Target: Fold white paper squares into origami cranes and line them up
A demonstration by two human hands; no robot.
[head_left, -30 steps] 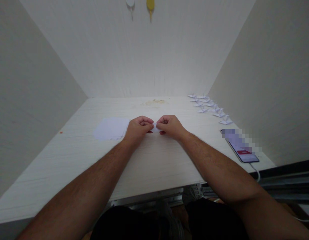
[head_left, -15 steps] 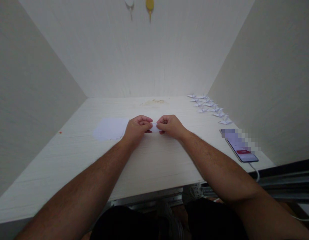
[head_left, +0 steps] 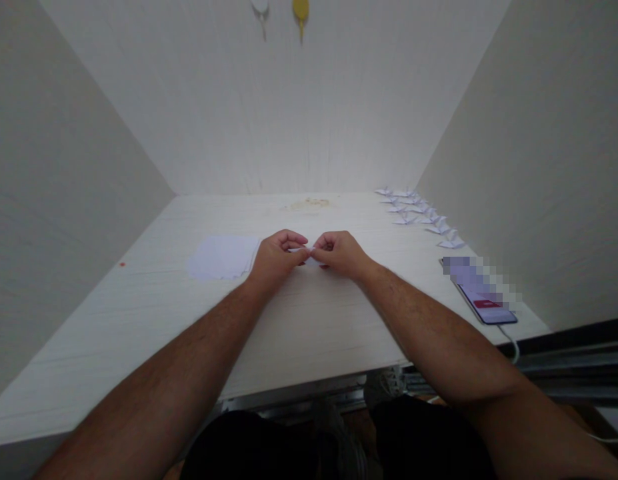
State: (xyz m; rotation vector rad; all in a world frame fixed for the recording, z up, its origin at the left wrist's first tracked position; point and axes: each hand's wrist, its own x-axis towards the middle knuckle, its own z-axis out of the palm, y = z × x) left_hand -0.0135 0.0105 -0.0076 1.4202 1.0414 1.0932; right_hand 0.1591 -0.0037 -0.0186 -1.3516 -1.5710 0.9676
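Observation:
A small piece of folded white paper (head_left: 313,261) is pinched between my two hands above the middle of the table. My left hand (head_left: 281,253) closes on its left part, with the thumb pressed near the paper's centre. From the other side my right hand (head_left: 341,252) grips it, and the two thumb tips nearly meet. Fingers hide most of the paper, so its exact folds cannot be made out. Just left of my left hand lies a stack of white paper sheets (head_left: 221,257).
Several white folded paper cranes (head_left: 409,217) stand in rows at the back right. A phone (head_left: 481,293) with a white cable lies at the right edge of the white table (head_left: 299,340). Walls enclose the back and sides, with a yellow hook (head_left: 301,10) on the back one.
My left thumb has slid right across the paper toward my right thumb. Less of the paper shows between the hands, and the fingertips are closer together.

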